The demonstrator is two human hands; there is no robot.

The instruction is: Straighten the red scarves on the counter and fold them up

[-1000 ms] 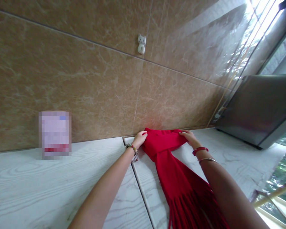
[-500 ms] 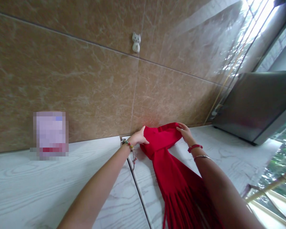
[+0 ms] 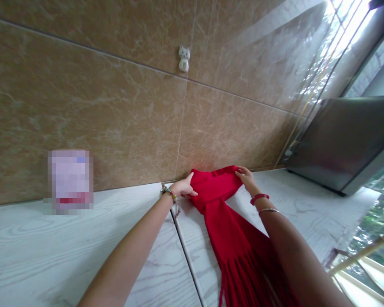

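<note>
A red fringed scarf (image 3: 224, 221) lies on the white wood-patterned surface, its upper part looped near the wall and its fringed ends spreading toward me. My left hand (image 3: 184, 186) grips the left edge of the loop, thumb on top and the other fingers partly hidden under the cloth. At the loop's upper right corner, my right hand (image 3: 245, 177) pinches the fabric. Beaded bracelets hang on my left wrist; a red band and a silver bangle are on the right one.
A blurred pinkish package (image 3: 71, 179) stands against the brown tiled wall (image 3: 115, 106) at left. A white cat-shaped hook (image 3: 184, 59) is on the wall. At right are a dark metallic box-like appliance (image 3: 345, 140), a window and a rack. A seam crosses the surface.
Both hands have shifted very slightly, still on the scarf. The loop's left and right edges sit a little further left. The view has moved a little.
</note>
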